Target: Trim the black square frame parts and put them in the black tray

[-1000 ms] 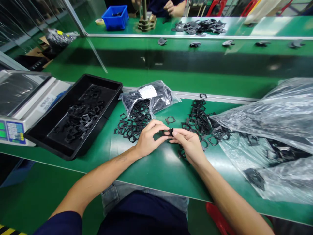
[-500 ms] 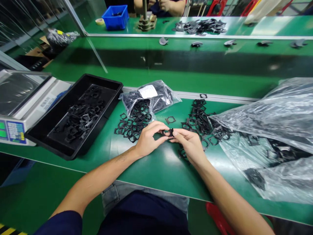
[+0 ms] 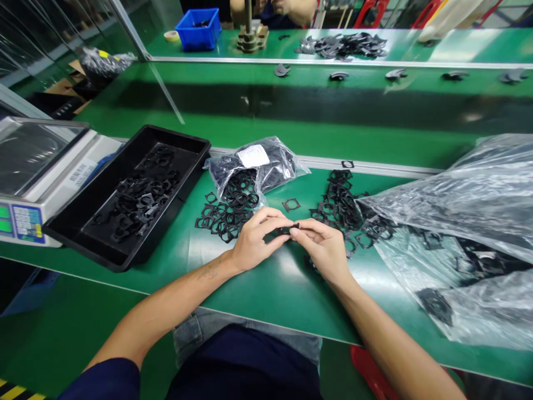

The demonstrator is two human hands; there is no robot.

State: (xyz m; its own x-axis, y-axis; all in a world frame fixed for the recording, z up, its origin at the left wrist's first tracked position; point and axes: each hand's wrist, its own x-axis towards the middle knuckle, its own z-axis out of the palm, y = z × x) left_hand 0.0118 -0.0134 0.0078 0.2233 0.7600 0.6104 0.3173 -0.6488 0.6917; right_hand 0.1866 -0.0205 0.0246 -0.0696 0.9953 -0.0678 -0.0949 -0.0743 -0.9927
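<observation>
Pinches a small black piece [image 3: 285,230] between the grasping fingers of the left hand [image 3: 252,239] and of the right hand [image 3: 327,250], over the green tabletop [image 3: 266,289]. Hides much of that piece behind the fingertips, so cannot tell its full shape. Counting the clock from there, has a loose black frame [image 3: 285,206] lying flat near, at twelve. Shows a spread of black rings [image 3: 229,214] between nine and ten, running up to a clear bag [image 3: 275,161] with a white label [image 3: 254,156] at eleven. Has a heap of black frames [image 3: 341,203] at two, reaching to a large plastic bag [image 3: 453,189] at three. Farther out at nine, holds more black parts [image 3: 144,200] in a black tray [image 3: 83,244], just beside a scale [image 3: 45,203]. Well apart at eleven, across the green divider [image 3: 258,125], has a blue bin [image 3: 199,30].
</observation>
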